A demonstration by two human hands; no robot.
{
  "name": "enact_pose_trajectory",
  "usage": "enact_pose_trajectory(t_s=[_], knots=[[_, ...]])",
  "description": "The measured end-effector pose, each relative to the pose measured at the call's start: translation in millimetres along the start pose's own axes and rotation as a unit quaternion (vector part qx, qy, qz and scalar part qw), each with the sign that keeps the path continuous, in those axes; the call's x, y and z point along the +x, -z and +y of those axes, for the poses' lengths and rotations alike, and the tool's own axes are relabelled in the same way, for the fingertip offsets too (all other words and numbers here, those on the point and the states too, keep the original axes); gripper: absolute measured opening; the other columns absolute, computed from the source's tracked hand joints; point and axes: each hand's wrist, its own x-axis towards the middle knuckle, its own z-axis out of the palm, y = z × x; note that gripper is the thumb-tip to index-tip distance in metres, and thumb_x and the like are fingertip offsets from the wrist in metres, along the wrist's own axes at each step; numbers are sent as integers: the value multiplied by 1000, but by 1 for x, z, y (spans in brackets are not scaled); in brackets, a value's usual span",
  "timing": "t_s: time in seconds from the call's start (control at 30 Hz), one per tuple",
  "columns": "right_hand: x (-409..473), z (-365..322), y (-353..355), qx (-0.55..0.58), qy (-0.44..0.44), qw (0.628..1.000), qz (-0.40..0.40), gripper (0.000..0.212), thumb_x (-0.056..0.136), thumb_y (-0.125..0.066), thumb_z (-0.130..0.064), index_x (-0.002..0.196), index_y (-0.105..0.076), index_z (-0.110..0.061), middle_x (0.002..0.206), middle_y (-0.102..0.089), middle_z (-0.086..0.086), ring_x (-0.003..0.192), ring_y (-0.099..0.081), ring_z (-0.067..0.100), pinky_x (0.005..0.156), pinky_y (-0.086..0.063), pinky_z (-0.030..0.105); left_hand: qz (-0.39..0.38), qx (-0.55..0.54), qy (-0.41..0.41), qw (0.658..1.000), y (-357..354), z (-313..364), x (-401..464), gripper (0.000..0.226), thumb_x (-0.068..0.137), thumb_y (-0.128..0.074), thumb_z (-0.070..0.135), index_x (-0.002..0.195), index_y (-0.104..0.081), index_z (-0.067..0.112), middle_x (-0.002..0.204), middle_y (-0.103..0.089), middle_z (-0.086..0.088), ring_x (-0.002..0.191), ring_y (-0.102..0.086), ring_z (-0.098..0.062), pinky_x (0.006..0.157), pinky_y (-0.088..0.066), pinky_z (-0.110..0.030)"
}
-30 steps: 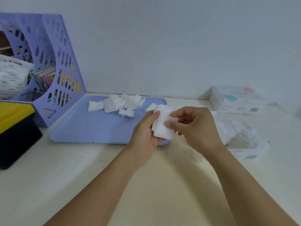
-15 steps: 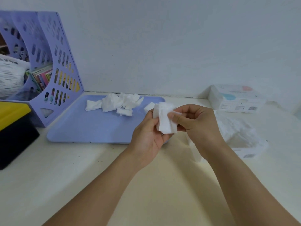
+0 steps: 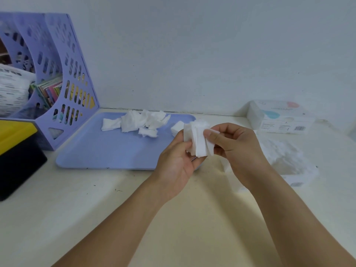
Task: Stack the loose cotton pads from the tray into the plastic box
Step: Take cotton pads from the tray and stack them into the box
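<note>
Now my left hand [image 3: 178, 160] cups a small stack of pads [image 3: 198, 139] from below, thumb curled on its near face, while my right hand [image 3: 237, 147] pinches the stack's right edge between thumb and fingers. Since a second ago the stack has turned more upright and its edges look closer to flush, though a few still stick out; my hands have barely shifted over the worktop [image 3: 96, 209]. To me that means I am squaring the bundle, nearly ready to carry it right. The box [image 3: 300, 176] sits just beyond my right hand, already holding a heap of white pads. Left of my hands lies the tray [image 3: 107, 151], with a loose pile [image 3: 138, 122] at its far edge and one lone pad [image 3: 176, 128] near my left fingers, so more rounds remain
</note>
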Motion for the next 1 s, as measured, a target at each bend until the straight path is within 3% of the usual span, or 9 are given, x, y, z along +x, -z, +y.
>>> enact_pose_trajectory(t_s=[0.13,0.3,0.4,0.5,0.6,0.77,0.83,1.0], knots=[[1,0,2,9,-9,1000,-13,9,88,-73,-9,91,-70,0,93,-74,24,81,-72,26,81,-61,40,5,-4,8,1000,-1,0,0,49,99,-32,-8,136,-57,10,135,-64,-16,129,-60,-26,106,-51,-38],[1,-1,2,12,-9,1000,-12,9,88,-74,-7,91,-70,1,90,-74,23,80,-73,27,77,-62,37,-8,-5,8,1000,-1,-2,-1,48,101,-32,-6,141,-53,11,137,-63,-15,129,-59,-25,108,-49,-38],[0,-1,1,8,-6,1000,-8,8,87,-75,-7,89,-71,0,89,-74,23,78,-73,26,76,-63,37,-8,-5,11,1000,-2,-1,-1,38,105,-38,10,140,-53,7,135,-64,-14,129,-60,-23,108,-48,-36],[-3,-1,1,-6,-1,1000,-12,10,86,-76,-8,88,-71,0,79,-73,20,69,-70,21,68,-61,31,-20,21,2,1000,-5,-2,-3,45,101,-54,27,138,-54,3,137,-64,-12,131,-58,-22,108,-49,-32],[-3,-2,-1,-22,23,999,-16,11,83,-79,-10,87,-72,-3,73,-69,10,64,-65,17,63,-56,26,11,52,-18,998,-6,-3,-2,37,100,-57,9,137,-55,7,132,-67,-9,125,-63,-20,99,-53,-28],[-1,-5,2,-50,64,997,8,23,76,-86,-14,92,-72,-8,76,-70,5,70,-66,19,60,-53,23,31,-121,17,992,-3,8,0,42,89,-48,-2,128,-60,7,126,-68,-21,109,-71,-31,103,-52,-41],[-3,-7,2,-63,88,994,-12,20,74,-87,-11,86,-72,-9,75,-71,6,69,-65,18,60,-52,23,13,-115,17,993,-3,11,-1,39,95,-40,-3,128,-58,4,130,-65,-25,118,-66,-35,107,-49,-43],[-6,-6,-5,-93,153,984,0,18,72,-88,-7,76,-72,-15,68,-70,-2,63,-63,13,62,-52,20,-11,-84,17,996,-3,9,-2,48,94,-31,-6,135,-53,5,132,-64,-23,127,-61,-34,99,-56,-41]])
